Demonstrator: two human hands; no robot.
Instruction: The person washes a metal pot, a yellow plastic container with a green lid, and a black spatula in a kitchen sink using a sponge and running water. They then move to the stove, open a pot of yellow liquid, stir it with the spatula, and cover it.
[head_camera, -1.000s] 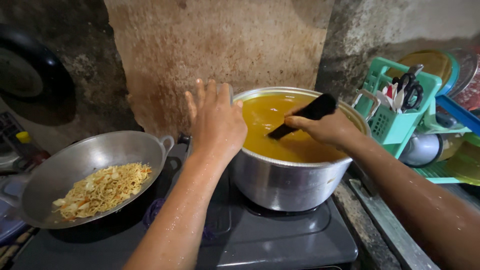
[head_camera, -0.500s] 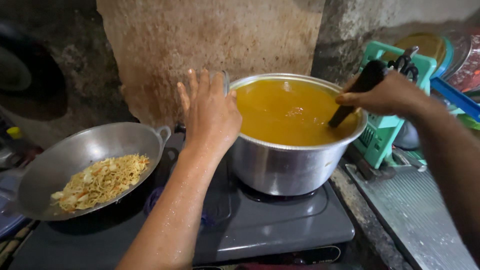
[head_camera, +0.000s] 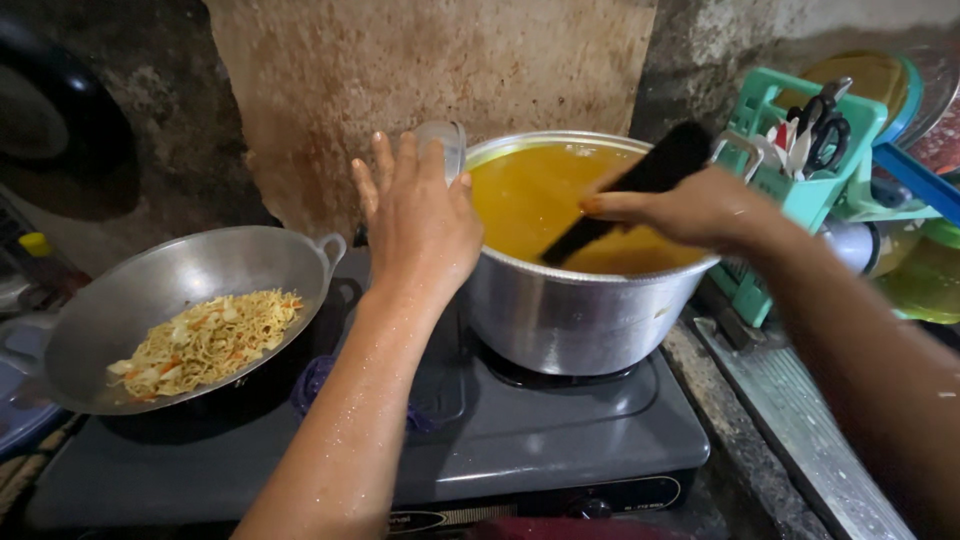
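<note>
At pot (head_camera: 585, 310) rim | left hand (head_camera: 420, 215) spread, touching handle (head_camera: 445, 145) | right hand (head_camera: 700, 210) grip clamped around black ladle handle (head_camera: 640, 185)

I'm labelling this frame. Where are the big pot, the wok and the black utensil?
big pot (head_camera: 560, 320), head view, bare metal side wall.
wok (head_camera: 220, 262), head view, bare inner wall above the noodles.
black utensil (head_camera: 660, 165), head view, upper handle.

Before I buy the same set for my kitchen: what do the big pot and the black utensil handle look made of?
The big pot looks like aluminium or steel: dull silver wall with soft, brushed reflections. The black utensil handle, gripped in the right hand, seems plastic: matte, uniformly black, though wood painted black cannot be ruled out.
</note>
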